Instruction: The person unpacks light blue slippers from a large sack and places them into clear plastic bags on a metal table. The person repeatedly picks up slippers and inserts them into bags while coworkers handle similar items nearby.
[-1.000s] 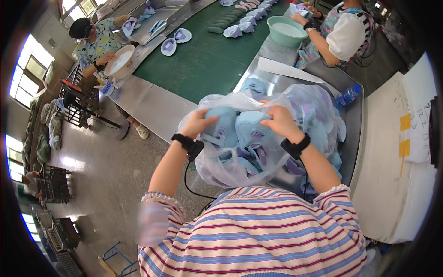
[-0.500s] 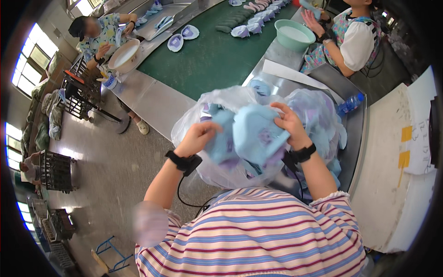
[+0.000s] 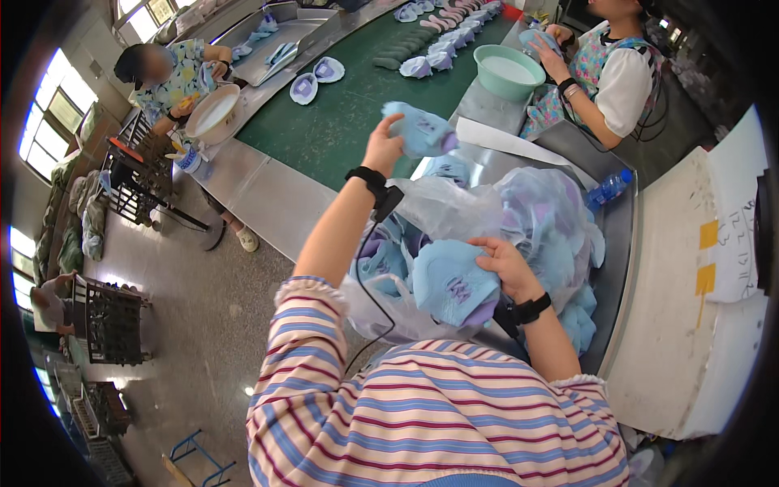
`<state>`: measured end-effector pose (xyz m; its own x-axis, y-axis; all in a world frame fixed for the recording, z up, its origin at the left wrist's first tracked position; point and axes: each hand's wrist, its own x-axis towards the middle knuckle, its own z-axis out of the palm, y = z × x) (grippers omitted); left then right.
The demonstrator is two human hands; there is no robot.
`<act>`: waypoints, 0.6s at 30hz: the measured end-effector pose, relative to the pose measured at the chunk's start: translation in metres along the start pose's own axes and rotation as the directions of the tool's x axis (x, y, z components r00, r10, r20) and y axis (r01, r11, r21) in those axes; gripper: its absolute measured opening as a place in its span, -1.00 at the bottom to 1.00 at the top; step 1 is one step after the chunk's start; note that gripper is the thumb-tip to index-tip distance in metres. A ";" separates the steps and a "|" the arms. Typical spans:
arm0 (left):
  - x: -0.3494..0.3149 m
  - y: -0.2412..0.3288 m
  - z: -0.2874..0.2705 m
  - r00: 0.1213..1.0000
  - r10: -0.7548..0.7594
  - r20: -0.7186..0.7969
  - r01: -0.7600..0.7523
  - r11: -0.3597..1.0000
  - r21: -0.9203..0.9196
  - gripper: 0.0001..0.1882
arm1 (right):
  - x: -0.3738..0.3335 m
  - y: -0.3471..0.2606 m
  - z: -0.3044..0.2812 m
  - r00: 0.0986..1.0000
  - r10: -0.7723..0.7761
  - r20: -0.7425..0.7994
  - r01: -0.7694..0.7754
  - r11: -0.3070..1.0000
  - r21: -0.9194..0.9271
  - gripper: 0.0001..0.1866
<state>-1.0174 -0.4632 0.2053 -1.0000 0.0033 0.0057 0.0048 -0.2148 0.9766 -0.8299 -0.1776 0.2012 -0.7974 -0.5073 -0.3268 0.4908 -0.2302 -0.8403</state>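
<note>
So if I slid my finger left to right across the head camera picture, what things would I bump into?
Cream basin → pair of white-and-purple pieces → light blue piece in the person's left hand → green basin → blue bottle → yellow strips.

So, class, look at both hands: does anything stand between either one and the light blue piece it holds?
Nothing visible does. The left hand directly grips its light blue piece by the left edge; the right hand grips the other piece near its upper right. The translucent bag shows behind that one.
</note>
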 end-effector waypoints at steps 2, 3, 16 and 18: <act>-0.004 0.007 0.021 0.980 0.194 -0.051 -0.177 0.954 0.243 -0.47 | -0.004 0.000 0.004 1.000 0.011 0.025 -0.012 0.999 0.029 -0.54; -0.013 0.022 0.028 0.948 0.319 -0.008 -0.292 0.876 0.385 -0.50 | -0.005 0.003 0.002 1.000 0.029 -0.006 -0.029 0.999 0.041 -0.49; -0.133 -0.048 -0.020 0.862 -0.203 0.465 -0.431 0.189 0.882 -0.87 | 0.050 0.001 -0.037 0.965 0.077 -0.251 -0.034 0.984 0.173 -0.61; -0.119 -0.079 -0.034 0.703 -0.034 0.711 -0.711 -0.062 0.700 -0.85 | 0.053 0.004 -0.034 0.989 0.042 -0.143 -0.009 0.974 0.225 -0.73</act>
<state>-0.8986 -0.4795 0.1204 -0.6998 0.7036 0.1235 0.7139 0.6950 0.0856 -0.8820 -0.1771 0.1663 -0.8180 -0.3922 -0.4207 0.5645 -0.4069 -0.7182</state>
